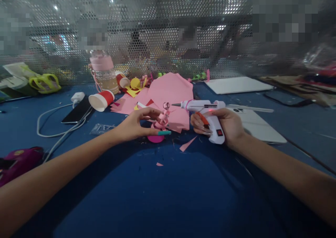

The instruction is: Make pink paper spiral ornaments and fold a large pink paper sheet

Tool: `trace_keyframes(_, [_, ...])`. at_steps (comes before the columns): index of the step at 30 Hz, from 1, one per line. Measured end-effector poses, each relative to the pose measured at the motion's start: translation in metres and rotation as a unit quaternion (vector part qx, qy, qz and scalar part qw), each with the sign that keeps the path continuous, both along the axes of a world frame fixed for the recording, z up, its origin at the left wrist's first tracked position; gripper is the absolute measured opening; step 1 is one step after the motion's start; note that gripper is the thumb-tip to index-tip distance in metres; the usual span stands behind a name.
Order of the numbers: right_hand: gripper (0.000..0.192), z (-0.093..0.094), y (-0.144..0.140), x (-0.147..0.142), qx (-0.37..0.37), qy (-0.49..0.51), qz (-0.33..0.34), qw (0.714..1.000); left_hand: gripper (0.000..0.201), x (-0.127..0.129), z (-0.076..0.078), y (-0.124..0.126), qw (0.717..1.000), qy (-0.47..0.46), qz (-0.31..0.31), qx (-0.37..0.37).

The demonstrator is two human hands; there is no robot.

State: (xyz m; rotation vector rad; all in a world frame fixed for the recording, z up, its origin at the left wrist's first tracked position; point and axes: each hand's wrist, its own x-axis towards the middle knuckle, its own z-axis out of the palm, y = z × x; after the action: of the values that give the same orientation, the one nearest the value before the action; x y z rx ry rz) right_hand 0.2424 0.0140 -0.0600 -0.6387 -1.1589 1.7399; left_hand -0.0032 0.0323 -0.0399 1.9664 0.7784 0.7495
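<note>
Table (168,196): big blue surface, fills the whole lower half of the frame. Bare apart from a few pink offcuts (187,144) near the middle, so you've got loads of room in front of you.
Mesh screen (168,27): perforated wall across the top, that's your hard back edge.
Pink paper pile (170,90): sheets stacked at centre, just behind your hands, with yellow scraps at its left edge.
White boards: one (237,85) upper right, another (259,124) just behind your right wrist, so it's tighter on that side.
Left clutter: phone (77,111) on a cable (47,126), tipped red cup (101,100), pink bottle (103,71), all left of centre, well apart from your work.
Glue gun (207,117): centre right, nozzle pointing left at the curls, red light showing so it looks switched on.
Right hand (223,124): wrapped tight round the gun's grip, a finger lying by the orange trigger.
Left hand (136,126): fingers pinched on the paper curl piece (161,120), dead centre of the frame.
Round pink base (156,138): under the curls, touching the table.
Progress: my read, you're mid-build. Several curls look already stuck up on the base, more gluing left, plenty of uncut paper behind.
</note>
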Motion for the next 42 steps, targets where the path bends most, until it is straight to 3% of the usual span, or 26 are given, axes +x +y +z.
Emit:
trace_keyframes(6, [0.017,0.0006,-0.0002,0.0003,0.004,-0.012,-0.001,1.000,0.044,-0.0024,0.0008,0.0028,1.000,0.001,-0.010,0.026])
trace_keyframes(11, [0.015,-0.0019,0.0016,0.0012,0.000,-0.007,0.011,1.000,0.040,-0.0032,-0.0013,0.0042,0.999,-0.019,0.018,0.024])
trace_keyframes(17, [0.012,-0.0060,0.0034,0.0019,0.001,0.023,0.015,1.000,0.026,-0.0030,0.0039,0.0015,0.999,-0.025,0.018,-0.018])
trace_keyframes(25, [0.012,0.0001,0.0011,-0.0018,0.014,0.012,0.012,1.000,0.025,-0.0019,0.0041,0.0021,0.997,-0.026,0.041,-0.057])
trace_keyframes(36, [0.013,-0.0034,0.0018,-0.0007,-0.004,0.006,-0.006,1.000,0.030,-0.0003,0.0043,-0.0009,0.998,-0.049,-0.027,-0.026])
trace_keyframes(42, [0.013,-0.0011,0.0006,-0.0011,-0.001,0.005,0.012,1.000,0.027,0.0010,0.0067,-0.0030,0.999,-0.027,-0.022,-0.010])
